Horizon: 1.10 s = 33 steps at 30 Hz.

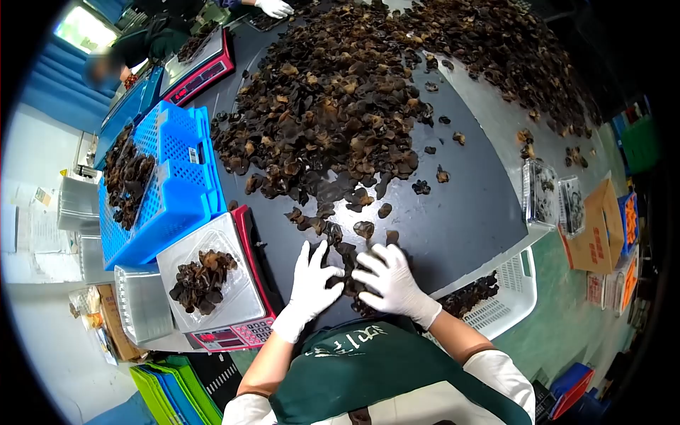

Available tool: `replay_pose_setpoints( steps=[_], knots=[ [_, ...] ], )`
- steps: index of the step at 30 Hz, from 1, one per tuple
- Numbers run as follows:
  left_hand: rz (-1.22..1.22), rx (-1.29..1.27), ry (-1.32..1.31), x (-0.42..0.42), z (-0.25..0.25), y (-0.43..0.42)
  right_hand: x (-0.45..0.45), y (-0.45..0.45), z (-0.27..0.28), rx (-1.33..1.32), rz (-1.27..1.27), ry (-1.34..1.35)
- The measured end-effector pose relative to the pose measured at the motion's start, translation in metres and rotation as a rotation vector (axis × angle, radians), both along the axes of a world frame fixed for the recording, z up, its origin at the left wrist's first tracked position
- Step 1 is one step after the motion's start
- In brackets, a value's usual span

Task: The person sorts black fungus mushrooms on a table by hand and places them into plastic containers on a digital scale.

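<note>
My left hand (312, 285), in a white glove, is at the near edge of the dark table (467, 205), fingers apart. Facing it, my right hand (395, 282), gloved the same way, has its fingers spread. Between the two lie a few dark wood ear mushrooms (347, 256), which the fingertips touch or nearly touch; I see none held. Ahead spreads a large heap of wood ear mushrooms (326, 120). Left of my left hand, a red-edged scale (244, 312) bears a clear plastic tray (244, 280) with a mushroom portion (202, 281).
A blue crate (188, 184) holding a filled tray stands at the left. Stacked clear trays (142, 304) are below it. A white basket (520, 297) sits under the table's right edge. Clear boxes (540, 191) lie at the right. Across the table is another person's gloved hand (275, 8).
</note>
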<state>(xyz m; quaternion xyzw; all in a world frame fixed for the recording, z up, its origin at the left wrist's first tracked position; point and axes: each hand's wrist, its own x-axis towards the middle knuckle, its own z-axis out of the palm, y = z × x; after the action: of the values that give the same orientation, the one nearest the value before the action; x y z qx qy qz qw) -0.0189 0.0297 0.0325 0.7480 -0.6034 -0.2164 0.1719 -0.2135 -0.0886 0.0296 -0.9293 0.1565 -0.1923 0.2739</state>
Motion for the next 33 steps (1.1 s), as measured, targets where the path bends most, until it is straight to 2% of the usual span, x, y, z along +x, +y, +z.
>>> replay_pose_setpoints(
  steps=[1, 3, 5, 6, 7, 9, 11, 13, 15, 17, 19, 21, 22, 24, 27, 28, 33],
  knots=[
    [-0.03, 0.007, 0.002, 0.002, 0.008, 0.003, 0.002, 0.003, 0.003, 0.001, 0.078, -0.068],
    [0.023, -0.056, 0.132, 0.009, 0.022, 0.0, 0.007, -0.006, 0.016, 0.065, 0.071, -0.129],
    [0.16, -0.11, 0.173, 0.017, 0.031, -0.013, 0.021, -0.03, 0.023, 0.249, 0.02, -0.129],
    [0.251, -0.126, 0.139, 0.021, 0.031, -0.022, 0.035, -0.039, 0.017, 0.035, -0.158, -0.438],
    [0.312, -0.163, 0.111, 0.028, 0.017, -0.03, 0.041, -0.06, 0.022, 0.071, -0.15, -0.37],
    [0.442, -0.219, 0.096, 0.043, -0.019, -0.048, 0.053, -0.077, -0.025, -0.108, -0.391, -0.225],
    [0.428, -0.156, -0.066, 0.045, -0.035, -0.063, 0.064, -0.087, -0.021, -0.211, -0.475, -0.03],
    [0.318, -0.082, -0.169, 0.036, -0.036, -0.066, 0.073, -0.086, -0.02, -0.16, -0.39, 0.241],
    [0.174, -0.156, 0.016, 0.036, -0.037, -0.055, 0.064, -0.069, -0.037, -0.053, -0.22, 0.11],
    [0.105, -0.16, 0.08, 0.026, -0.017, -0.037, 0.05, -0.052, -0.022, -0.06, 0.019, 0.052],
    [0.027, -0.128, 0.157, 0.025, -0.001, -0.016, 0.027, -0.031, -0.006, 0.011, 0.139, -0.002],
    [0.084, -0.127, 0.305, 0.026, 0.003, 0.002, 0.01, -0.023, 0.012, 0.065, 0.182, 0.03],
    [0.113, -0.114, 0.409, 0.028, 0.008, 0.006, 0.002, -0.023, 0.012, 0.144, 0.164, 0.02],
    [0.272, -0.229, 0.385, 0.027, 0.008, 0.013, -0.012, -0.03, 0.01, 0.289, 0.088, -0.058],
    [0.517, -0.316, 0.389, 0.031, -0.008, 0.013, -0.023, -0.049, 0.018, 0.378, -0.172, -0.13],
    [0.549, -0.337, 0.393, 0.031, -0.01, 0.01, -0.02, -0.057, 0.017, 0.239, -0.215, -0.229],
    [0.536, -0.381, 0.363, 0.036, -0.015, -0.008, -0.023, -0.064, 0.018, 0.144, -0.311, -0.263]
  ],
)
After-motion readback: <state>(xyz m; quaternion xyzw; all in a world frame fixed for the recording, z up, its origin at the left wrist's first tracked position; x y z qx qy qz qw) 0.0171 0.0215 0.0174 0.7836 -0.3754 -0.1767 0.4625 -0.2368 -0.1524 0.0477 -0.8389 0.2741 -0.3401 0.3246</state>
